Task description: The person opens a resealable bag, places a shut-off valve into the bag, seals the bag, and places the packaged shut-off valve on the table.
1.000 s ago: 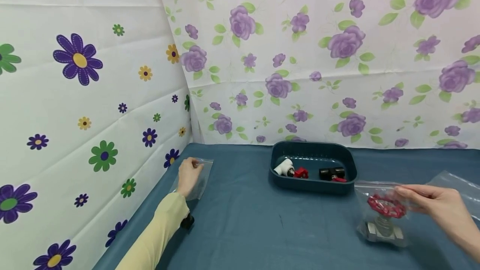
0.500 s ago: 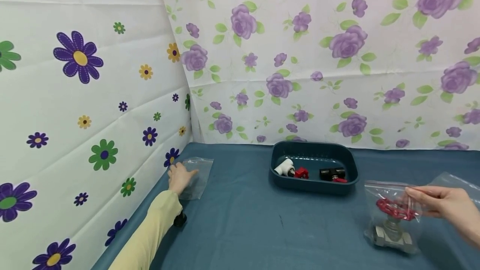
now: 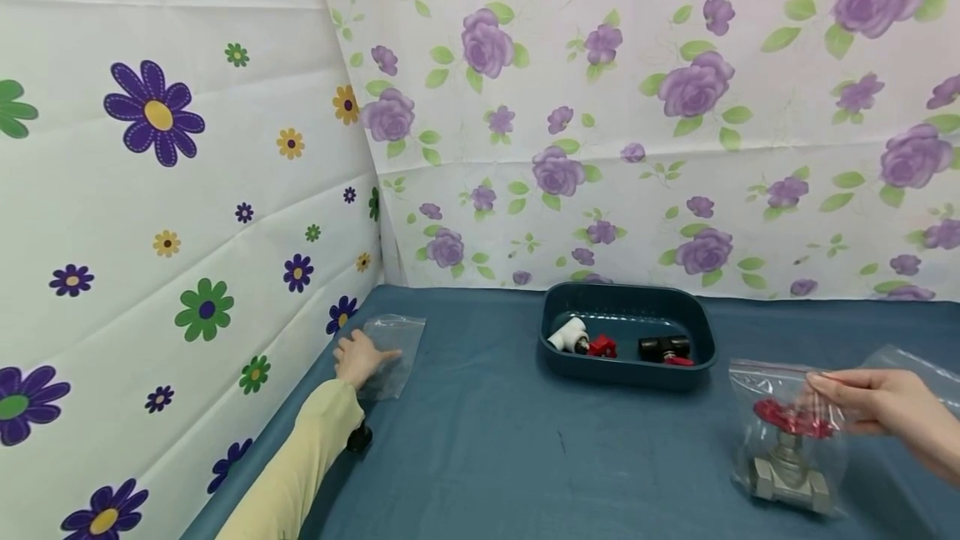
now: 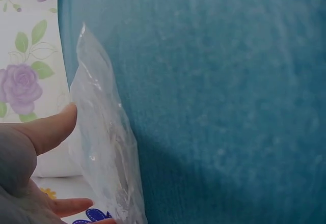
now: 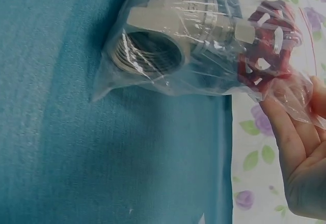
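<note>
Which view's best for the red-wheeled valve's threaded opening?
Right wrist: the threaded opening faces the camera up close, seen through the clear bag. Head shows the valve farther off, too small for thread detail. Left wrist shows none of it.

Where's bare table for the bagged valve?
The wide patch of table before the tray, between the left sleeve and the bagged valve; also between the left bag and the tray. Crowded: the right, with right hand, bagged valve and another bag.
</note>
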A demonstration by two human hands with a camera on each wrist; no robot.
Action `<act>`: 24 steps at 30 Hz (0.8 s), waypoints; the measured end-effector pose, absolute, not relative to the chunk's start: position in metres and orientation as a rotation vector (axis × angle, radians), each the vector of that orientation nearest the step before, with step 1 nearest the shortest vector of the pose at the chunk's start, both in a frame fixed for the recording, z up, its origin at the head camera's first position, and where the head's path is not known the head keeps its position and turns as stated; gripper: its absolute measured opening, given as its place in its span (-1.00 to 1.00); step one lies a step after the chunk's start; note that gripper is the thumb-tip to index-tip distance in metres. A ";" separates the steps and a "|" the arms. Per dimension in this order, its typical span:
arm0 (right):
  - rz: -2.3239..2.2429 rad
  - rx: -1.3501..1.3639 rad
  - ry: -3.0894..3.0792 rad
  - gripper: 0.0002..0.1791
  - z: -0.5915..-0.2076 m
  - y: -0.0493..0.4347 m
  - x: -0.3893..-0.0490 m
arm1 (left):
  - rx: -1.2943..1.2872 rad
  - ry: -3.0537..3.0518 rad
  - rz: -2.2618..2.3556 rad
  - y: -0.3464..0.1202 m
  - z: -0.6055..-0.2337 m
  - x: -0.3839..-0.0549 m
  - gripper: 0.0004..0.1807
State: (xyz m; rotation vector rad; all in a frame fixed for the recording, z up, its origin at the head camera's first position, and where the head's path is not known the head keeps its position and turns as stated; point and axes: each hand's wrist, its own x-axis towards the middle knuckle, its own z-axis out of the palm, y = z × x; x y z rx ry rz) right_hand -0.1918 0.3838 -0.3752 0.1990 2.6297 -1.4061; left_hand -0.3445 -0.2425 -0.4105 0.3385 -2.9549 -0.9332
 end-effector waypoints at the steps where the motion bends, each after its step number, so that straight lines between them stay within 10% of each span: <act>1: -1.406 0.199 2.622 -0.19 -0.375 0.384 -0.192 | 0.339 -2.958 -0.929 -0.242 -0.410 -0.344 -0.10; 24: -1.410 0.105 2.443 -0.26 -0.379 0.388 -0.215 | 0.311 -2.889 -0.951 -0.248 -0.413 -0.351 0.03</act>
